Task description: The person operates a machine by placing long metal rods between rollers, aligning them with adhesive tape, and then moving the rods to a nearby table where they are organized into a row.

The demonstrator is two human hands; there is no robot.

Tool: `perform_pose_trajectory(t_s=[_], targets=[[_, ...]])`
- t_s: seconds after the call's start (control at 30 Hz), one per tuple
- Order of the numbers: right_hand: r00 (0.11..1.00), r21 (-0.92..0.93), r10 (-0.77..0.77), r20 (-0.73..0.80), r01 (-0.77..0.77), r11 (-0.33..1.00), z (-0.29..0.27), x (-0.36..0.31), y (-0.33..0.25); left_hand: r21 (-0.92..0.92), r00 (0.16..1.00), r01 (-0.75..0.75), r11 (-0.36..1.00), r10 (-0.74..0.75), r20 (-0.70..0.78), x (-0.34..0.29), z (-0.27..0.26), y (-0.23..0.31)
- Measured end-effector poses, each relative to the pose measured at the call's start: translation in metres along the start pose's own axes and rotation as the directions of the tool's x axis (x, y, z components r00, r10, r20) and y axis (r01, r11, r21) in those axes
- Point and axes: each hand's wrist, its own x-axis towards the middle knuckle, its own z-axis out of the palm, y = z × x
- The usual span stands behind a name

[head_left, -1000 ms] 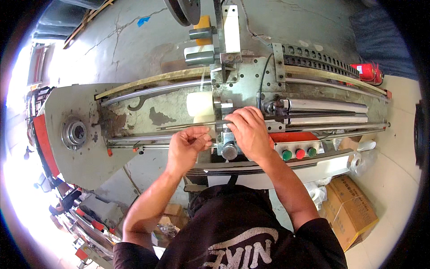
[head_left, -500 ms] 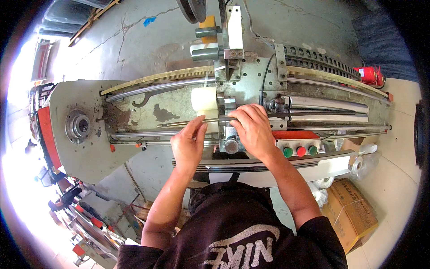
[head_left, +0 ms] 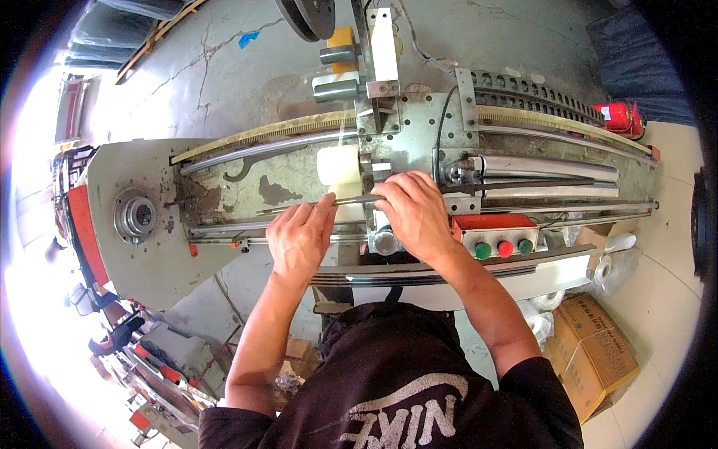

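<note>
Cracked grey concrete floor [head_left: 224, 82] up top, and across the middle runs a long grey machine bed [head_left: 149, 247] with rails. Both hands are on a thin metal rod [head_left: 299, 206] lying along the bed at centre. Left hand [head_left: 299, 238], at about seven o'clock from the rod's middle, has its fingers close together, tips pinching the rod from below. Right hand [head_left: 415, 213], at three o'clock of the left, curls its fingers over the rod's right end, knuckles up. Just beyond the rod at twelve o'clock sits a cream roller [head_left: 336, 166]. At four o'clock of the right hand, an orange-topped box [head_left: 493, 224] carries green and red buttons. Cardboard box [head_left: 594, 352] on the floor at lower right.
</note>
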Motion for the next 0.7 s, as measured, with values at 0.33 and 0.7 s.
perform_pose_trajectory(t_s=[0.33,0.7], targets=[[1.000,0.020,-0.011,-0.011,0.011,1.000,-0.001,0.001,-0.001,-0.312,0.881,0.240,0.919,-0.071,0.468,0.037,-0.013,-0.020],[0.996,0.004,-0.007,-0.087,0.007,1.000,0.002,-0.005,-0.003,-0.529,0.806,0.389,0.754,-0.001,0.592,0.048,-0.017,-0.030]])
